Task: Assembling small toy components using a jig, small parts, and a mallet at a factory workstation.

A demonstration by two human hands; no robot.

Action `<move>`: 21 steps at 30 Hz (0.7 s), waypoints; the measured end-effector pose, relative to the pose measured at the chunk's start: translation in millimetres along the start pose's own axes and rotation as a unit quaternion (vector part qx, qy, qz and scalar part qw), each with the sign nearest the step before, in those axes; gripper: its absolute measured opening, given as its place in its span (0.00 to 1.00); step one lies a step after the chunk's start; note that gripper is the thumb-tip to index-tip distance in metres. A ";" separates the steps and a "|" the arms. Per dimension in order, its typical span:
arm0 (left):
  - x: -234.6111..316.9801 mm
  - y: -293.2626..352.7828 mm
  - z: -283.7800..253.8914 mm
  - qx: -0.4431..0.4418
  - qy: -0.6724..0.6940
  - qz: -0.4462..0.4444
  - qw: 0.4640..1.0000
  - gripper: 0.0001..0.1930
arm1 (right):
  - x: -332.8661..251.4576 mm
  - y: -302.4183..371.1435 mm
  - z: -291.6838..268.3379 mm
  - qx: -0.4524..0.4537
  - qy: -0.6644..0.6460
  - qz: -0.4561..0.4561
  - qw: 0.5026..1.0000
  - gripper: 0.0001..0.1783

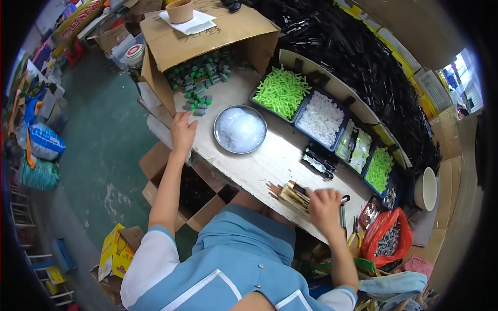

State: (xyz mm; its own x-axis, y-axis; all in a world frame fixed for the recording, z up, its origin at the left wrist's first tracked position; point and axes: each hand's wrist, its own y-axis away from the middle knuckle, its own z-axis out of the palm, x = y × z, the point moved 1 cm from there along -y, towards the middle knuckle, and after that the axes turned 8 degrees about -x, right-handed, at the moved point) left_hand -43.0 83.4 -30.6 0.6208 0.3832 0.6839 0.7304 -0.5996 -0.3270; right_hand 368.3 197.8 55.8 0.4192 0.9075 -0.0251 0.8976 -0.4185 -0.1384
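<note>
My left hand is over the left edge of the worktable, its thumb and fingers apart and nothing visible in them. Just beyond its fingertips lie small green-and-grey cylinders, spilling from an open cardboard box. My right hand is curled at the right end of a bundle of tan, flat strip-like pieces by the near edge. What its fingers close on is hidden; a dark rod end pokes out beside them. Between the hands stands a round metal bowl holding something pale and shiny.
Trays of light-green pieces and white pieces line the table's back, before a heap of black parts. Dark shiny pieces lie mid-table. Yellow-handled pliers and a red bag of grey parts are at right.
</note>
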 end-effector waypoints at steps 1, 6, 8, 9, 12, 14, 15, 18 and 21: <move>2.7 -1.7 2.5 -0.012 0.011 0.001 1.000 0.18 | -10.7 10.9 4.9 -0.032 -0.029 0.007 0.999 0.22; -1.4 -16.4 23.2 -0.007 -0.080 0.028 0.996 0.13 | -29.1 13.9 14.1 -0.011 -0.038 0.045 0.998 0.22; 6.0 -21.3 22.1 -0.030 -0.099 0.038 0.994 0.12 | -33.8 9.6 26.0 -0.057 -0.028 0.041 0.997 0.24; 6.4 -21.7 19.1 -0.039 -0.114 0.049 0.992 0.12 | -36.2 7.4 36.2 -0.074 -0.020 0.035 0.996 0.25; -3.2 -8.4 13.4 -0.046 -0.134 0.090 0.986 0.12 | -41.8 2.7 48.6 -0.068 -0.001 0.030 0.997 0.27; -0.6 1.7 10.0 -0.043 -0.134 0.127 0.982 0.12 | -40.4 2.0 49.1 -0.067 0.013 0.031 0.997 0.26; 0.5 6.8 7.5 -0.068 -0.154 0.135 0.976 0.12 | -41.2 5.5 49.8 -0.070 0.009 0.043 0.997 0.26; -5.4 14.1 -1.0 -0.089 -0.170 0.179 0.965 0.13 | -37.6 4.7 45.3 -0.044 -0.061 0.034 0.997 0.23; 10.5 21.1 -15.5 -0.119 0.014 0.055 0.991 0.14 | -18.5 13.7 61.2 0.082 -0.278 0.083 0.953 0.17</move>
State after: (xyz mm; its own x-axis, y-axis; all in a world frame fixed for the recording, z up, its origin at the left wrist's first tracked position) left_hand -25.4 63.9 -20.3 0.6818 0.2885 0.6723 0.5688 -0.7870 -0.2391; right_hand 364.5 177.4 -6.3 0.3751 0.7271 -0.5750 0.7725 -0.5880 -0.2396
